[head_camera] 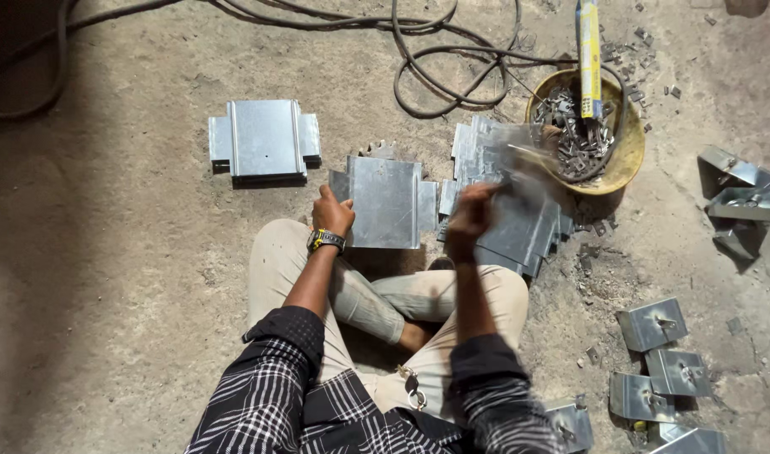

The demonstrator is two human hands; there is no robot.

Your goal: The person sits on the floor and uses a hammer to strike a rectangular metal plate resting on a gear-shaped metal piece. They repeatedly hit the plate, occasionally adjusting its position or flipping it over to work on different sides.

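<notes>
I sit cross-legged on a concrete floor. My left hand [332, 213] grips the left edge of a flat galvanised sheet-metal piece [387, 202] held in front of my knees. My right hand [469, 217] is closed around something that sweeps up to the right as a motion blur [519, 155]; what it is cannot be made out. Just right of that hand lies a stack of similar cut metal sheets [519, 223]. A finished folded metal piece [264, 139] rests on the floor further ahead to the left.
A yellow bowl-shaped helmet [627, 160] holds small metal fasteners, with a yellow tube [589, 50] standing in it. Black cables [435, 67] loop across the floor ahead. Bent metal brackets [654, 324] lie at right, more [742, 197] at far right.
</notes>
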